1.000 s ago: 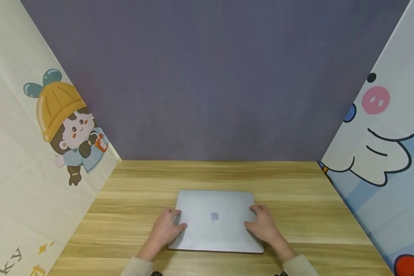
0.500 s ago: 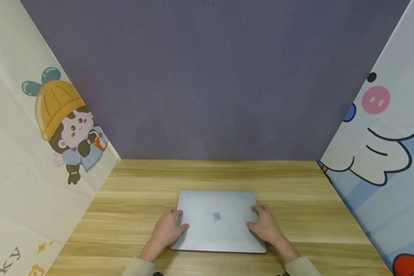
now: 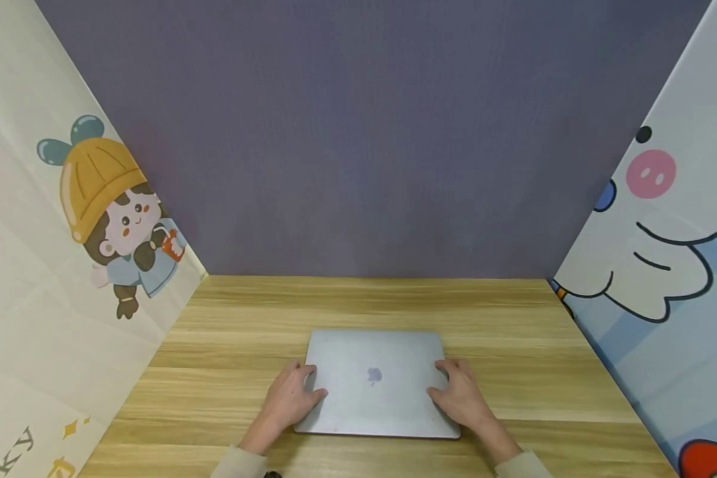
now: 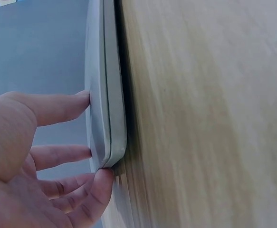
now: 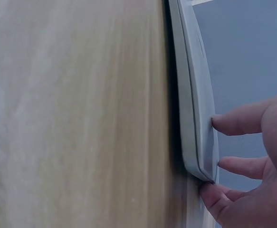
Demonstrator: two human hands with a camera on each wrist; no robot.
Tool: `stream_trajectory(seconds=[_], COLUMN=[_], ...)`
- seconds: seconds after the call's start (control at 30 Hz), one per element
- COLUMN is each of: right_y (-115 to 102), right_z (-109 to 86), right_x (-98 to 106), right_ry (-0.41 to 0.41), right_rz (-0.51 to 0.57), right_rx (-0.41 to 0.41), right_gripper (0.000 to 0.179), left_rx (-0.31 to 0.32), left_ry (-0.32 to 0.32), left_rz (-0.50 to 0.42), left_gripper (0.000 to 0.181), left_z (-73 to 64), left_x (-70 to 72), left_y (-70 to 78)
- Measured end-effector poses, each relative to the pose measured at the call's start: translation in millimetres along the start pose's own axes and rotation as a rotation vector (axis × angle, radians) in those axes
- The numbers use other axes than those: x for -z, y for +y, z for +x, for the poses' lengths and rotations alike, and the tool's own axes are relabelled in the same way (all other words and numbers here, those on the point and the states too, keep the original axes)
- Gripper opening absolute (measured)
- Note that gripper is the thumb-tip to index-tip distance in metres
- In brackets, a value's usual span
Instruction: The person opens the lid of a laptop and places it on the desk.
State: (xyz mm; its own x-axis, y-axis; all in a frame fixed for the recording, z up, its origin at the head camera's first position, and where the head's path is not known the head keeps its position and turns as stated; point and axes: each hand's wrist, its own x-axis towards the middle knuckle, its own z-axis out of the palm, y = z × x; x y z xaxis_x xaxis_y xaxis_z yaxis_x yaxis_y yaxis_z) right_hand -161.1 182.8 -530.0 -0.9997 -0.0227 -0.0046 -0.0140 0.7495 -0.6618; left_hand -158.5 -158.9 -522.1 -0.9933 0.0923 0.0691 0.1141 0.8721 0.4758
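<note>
A closed silver laptop (image 3: 373,411) with a dark apple logo on its lid lies flat on the wooden table. My left hand (image 3: 291,395) grips its left side, thumb and index fingertip on the lid. In the left wrist view the other fingers (image 4: 100,185) curl at the side edge by the corner. On the opposite side my right hand (image 3: 461,392) holds the laptop in a mirrored way. The right wrist view shows its thumb (image 5: 238,121) on the lid and fingers (image 5: 213,197) bent against the corner. A thin dark shadow runs beneath the laptop's front edge.
The wood-grain table (image 3: 376,302) meets a dark grey panel (image 3: 364,146) at the back. White walls with cartoon prints flank it: a child in a yellow hat (image 3: 101,182) on the left, a pink-snouted figure (image 3: 651,174) on the right.
Over the first half second the laptop and both hands have shifted slightly to the right together. Since then they have hardly moved, and both hands have kept their hold.
</note>
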Motion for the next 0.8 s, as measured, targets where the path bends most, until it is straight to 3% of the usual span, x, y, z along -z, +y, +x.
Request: stream_trajectory(seconds=[0.8], right_y=[-5], right_z=[-21.0], right_x=[8], right_ry=[0.015], right_rz=[-0.048], right_rx=[-0.005], right_gripper=[0.056], left_rx=[0.007], left_ry=[-0.042], left_rz=[-0.035], left_gripper=[0.057], left_z=[-15.3], left_x=[3.5], left_y=[6.7])
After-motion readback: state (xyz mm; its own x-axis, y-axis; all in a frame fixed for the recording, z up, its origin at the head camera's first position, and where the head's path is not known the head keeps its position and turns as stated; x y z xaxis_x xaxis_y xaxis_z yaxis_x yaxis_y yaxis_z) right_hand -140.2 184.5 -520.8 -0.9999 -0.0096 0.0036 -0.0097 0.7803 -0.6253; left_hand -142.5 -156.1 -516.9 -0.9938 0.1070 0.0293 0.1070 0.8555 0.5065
